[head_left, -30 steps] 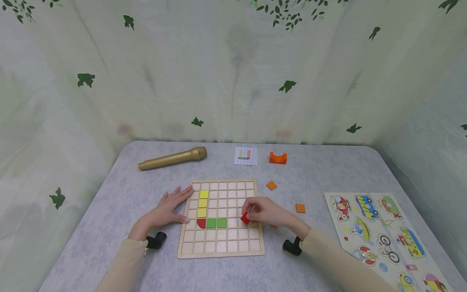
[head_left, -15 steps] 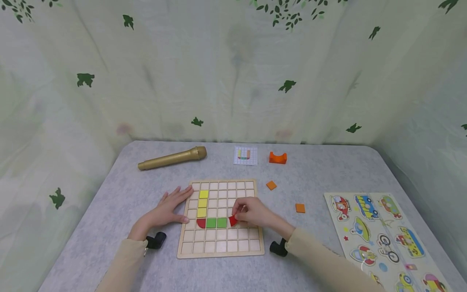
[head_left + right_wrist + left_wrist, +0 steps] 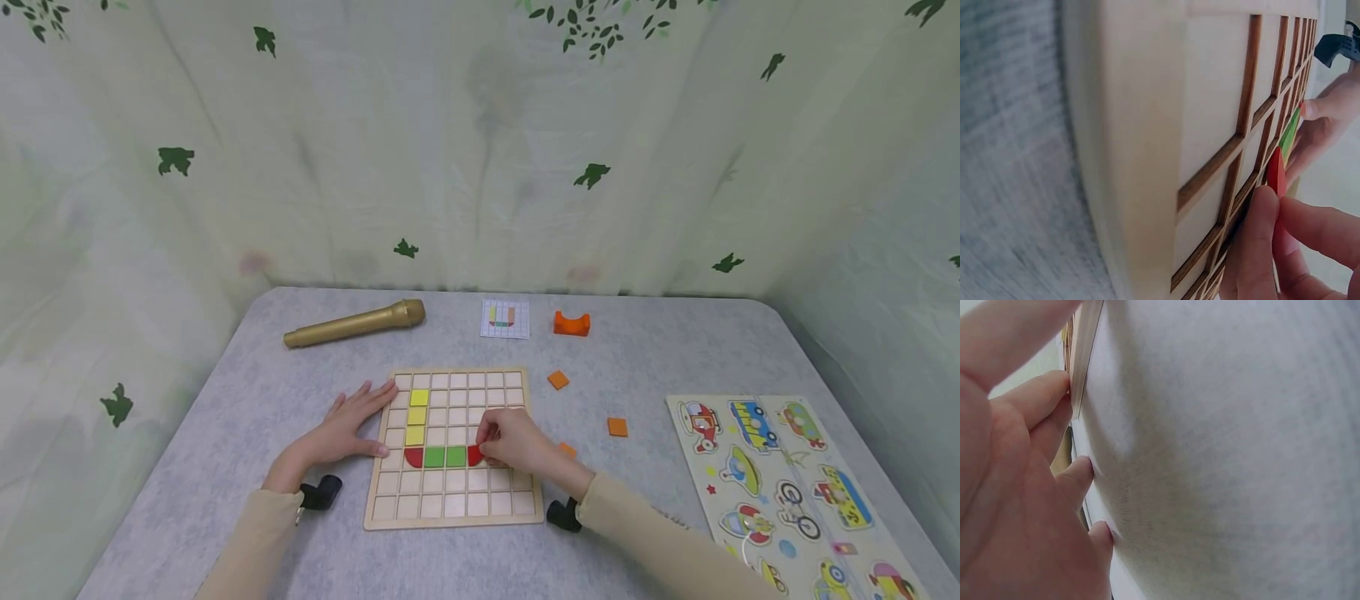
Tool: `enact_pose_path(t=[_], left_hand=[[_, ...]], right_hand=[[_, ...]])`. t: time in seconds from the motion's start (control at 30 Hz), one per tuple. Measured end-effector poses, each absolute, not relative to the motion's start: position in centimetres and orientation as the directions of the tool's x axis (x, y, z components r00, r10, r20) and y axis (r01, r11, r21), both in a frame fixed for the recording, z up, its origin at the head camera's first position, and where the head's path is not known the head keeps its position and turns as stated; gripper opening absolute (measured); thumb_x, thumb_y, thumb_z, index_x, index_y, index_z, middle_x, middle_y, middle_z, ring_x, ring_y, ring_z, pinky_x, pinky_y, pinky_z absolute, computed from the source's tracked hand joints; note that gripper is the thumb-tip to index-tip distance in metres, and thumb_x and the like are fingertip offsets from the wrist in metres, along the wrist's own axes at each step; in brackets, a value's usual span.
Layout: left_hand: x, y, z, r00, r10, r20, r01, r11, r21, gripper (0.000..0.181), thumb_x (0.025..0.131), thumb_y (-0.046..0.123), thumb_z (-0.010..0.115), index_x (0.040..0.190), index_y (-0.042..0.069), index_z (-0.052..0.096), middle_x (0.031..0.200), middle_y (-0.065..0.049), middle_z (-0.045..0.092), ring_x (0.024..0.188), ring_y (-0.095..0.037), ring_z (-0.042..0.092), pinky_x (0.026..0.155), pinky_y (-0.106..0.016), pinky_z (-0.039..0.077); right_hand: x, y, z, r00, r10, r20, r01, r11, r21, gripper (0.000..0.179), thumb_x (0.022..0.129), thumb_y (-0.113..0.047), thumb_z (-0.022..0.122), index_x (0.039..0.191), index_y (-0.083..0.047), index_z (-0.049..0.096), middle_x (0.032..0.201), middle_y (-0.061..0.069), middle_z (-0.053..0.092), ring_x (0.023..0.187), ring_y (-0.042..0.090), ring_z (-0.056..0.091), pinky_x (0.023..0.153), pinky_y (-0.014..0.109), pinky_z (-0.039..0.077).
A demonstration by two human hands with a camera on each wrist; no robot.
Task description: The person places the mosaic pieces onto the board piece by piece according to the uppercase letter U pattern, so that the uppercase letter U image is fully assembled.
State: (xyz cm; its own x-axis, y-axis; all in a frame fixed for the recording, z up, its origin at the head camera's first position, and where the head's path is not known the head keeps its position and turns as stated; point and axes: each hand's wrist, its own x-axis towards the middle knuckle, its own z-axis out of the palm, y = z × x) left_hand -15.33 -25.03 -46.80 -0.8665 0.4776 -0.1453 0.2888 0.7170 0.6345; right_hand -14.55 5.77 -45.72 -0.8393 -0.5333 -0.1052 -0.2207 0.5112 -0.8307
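A wooden grid board (image 3: 453,523) lies in front of me. On it, several yellow squares (image 3: 416,417) form a column above a red rounded tile (image 3: 414,457), with two green squares (image 3: 445,457) to that tile's right. My right hand (image 3: 517,440) pinches another red tile (image 3: 475,455) between thumb and finger, at the cell beside the right green square. The right wrist view shows this red tile (image 3: 1277,172) tilted at the grid. My left hand (image 3: 341,435) spreads its fingers along the board's left edge; in the left wrist view, fingertips (image 3: 1060,381) touch the frame.
Orange squares (image 3: 558,380) lie right of the board, one partly behind my right wrist. Behind the board are a pattern card (image 3: 505,319), an orange notched block (image 3: 572,324) and a gold microphone (image 3: 356,324). A vehicle picture board (image 3: 795,492) occupies the right side.
My right hand has carried the red tile left from near the board's right edge to the cell beside the green squares, where it now sits flatter. The left hand stays put.
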Motion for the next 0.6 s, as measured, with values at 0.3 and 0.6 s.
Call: enact_pose_path(t=[0.3, 0.6], left_hand=[[-15.3, -24.9, -46.5, -0.867, 0.478, -0.141, 0.289, 0.712, 0.64, 0.097, 0.079, 0.042, 0.075, 0.151, 0.003, 0.025, 0.156, -0.018, 0.017, 0.141, -0.045, 0.001, 0.106, -0.064, -0.007], [-15.5, -25.0, -46.9, -0.865, 0.475, -0.159, 0.283, 0.725, 0.628, 0.098, 0.079, 0.044, 0.075, 0.152, 0.006, 0.023, 0.157, -0.015, 0.016, 0.142, -0.042, 0.0, 0.107, -0.062, -0.007]], right_hand=[[-14.5, 5.6, -45.7, -0.839, -0.54, -0.065, -0.293, 0.548, -0.783, 0.016, 0.079, 0.008, 0.064, 0.073, -0.007, 0.061, 0.065, -0.003, 0.055, 0.058, 0.009, 0.048, 0.051, 0.022, 0.042], [-15.3, 7.1, -45.1, -0.817, -0.564, -0.115, -0.213, 0.481, -0.85, 0.004, 0.086, -0.001, 0.066, 0.084, -0.004, 0.065, 0.074, -0.001, 0.059, 0.061, 0.014, 0.057, 0.056, 0.024, 0.048]])
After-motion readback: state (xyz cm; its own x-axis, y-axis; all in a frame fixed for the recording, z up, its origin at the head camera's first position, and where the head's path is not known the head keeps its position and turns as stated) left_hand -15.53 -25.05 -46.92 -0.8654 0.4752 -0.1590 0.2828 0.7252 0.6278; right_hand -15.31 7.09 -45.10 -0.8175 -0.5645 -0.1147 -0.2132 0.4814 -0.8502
